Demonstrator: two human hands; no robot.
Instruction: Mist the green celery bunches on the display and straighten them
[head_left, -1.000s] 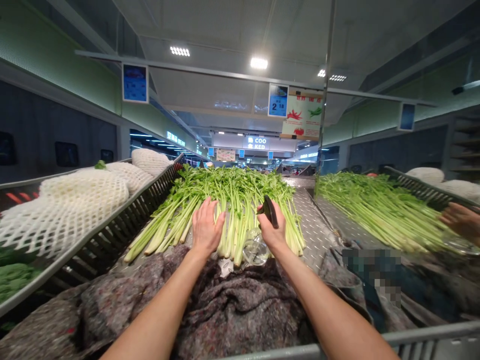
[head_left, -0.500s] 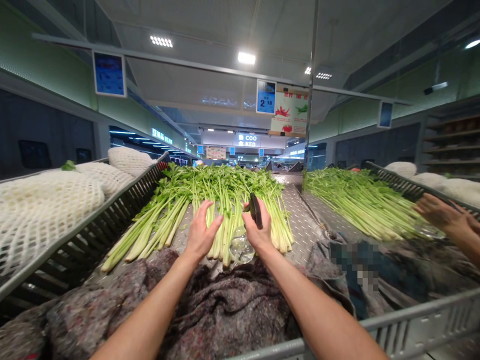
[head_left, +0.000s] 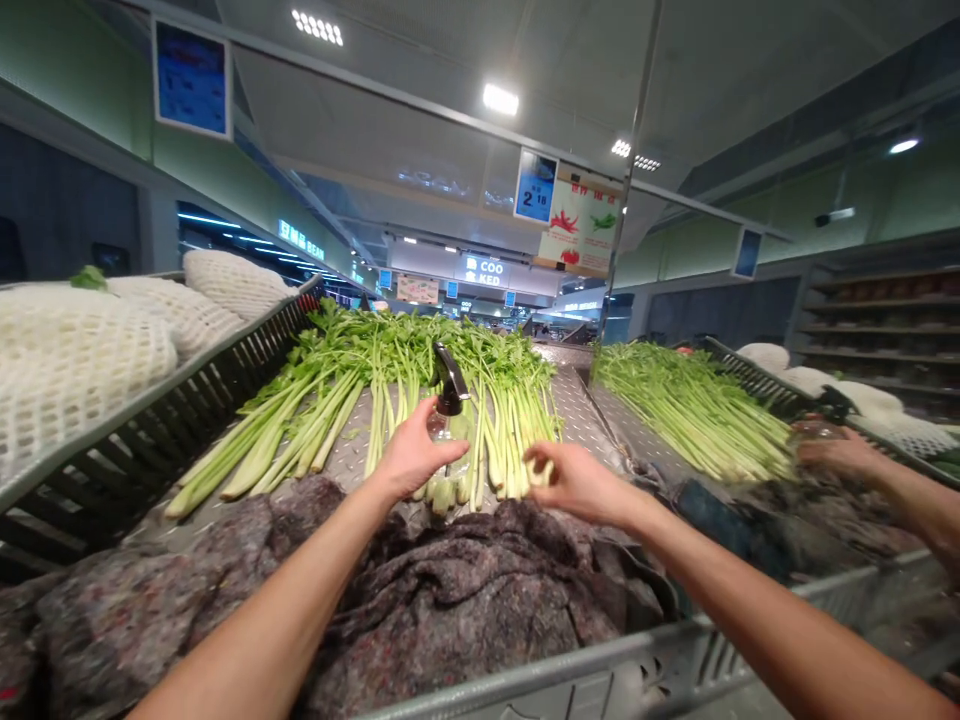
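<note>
In my left hand [head_left: 416, 450] is a clear spray bottle with a black trigger head [head_left: 450, 385]. Thumb and fingers go round its upper body, and the head tilts over the stalks. My right hand [head_left: 574, 480] holds nothing; its fingers are bent and apart, close to the cut ends of the celery. The celery [head_left: 442, 355] lies in a wide layer, leaves at the back and pale stalk ends towards me. Beneath it is a patterned metal shelf [head_left: 341, 450]. A crumpled grey-brown cloth [head_left: 480, 590] lies in front of the stalks.
To the left stands a dark slatted crate [head_left: 150, 420] holding white foam-netted produce [head_left: 82, 350]. A mirror on the right reflects the celery and a hand. Along the front runs a grey plastic rail [head_left: 585, 680]. Price signs [head_left: 536, 185] hang above.
The spray bottle has passed from my right hand to my left. My right hand has moved right and down to the celery ends. The view has tilted.
</note>
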